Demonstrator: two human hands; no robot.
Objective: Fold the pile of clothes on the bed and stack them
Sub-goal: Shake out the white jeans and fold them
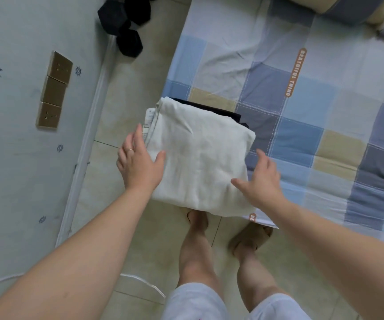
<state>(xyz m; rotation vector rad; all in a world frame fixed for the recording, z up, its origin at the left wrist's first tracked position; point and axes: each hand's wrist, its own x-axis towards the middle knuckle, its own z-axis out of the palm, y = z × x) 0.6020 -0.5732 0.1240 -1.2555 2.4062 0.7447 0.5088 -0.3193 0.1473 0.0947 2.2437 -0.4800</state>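
Observation:
A folded white garment (200,153) lies on top of a stack at the near corner of the bed (313,107). A dark folded garment (221,112) peeks out beneath it at the far side, and a printed white edge shows at its left. My left hand (140,162) rests with straight fingers against the left edge of the white garment. My right hand (260,181) hovers with spread fingers at the garment's right side, touching or just above it.
The bed has a blue, grey and beige checked sheet with an orange label (296,72). Black dumbbells (126,21) lie on the tiled floor by the wall. Wall sockets (53,88) are at left. A pillow (338,8) is at the far end. My legs stand below the bed corner.

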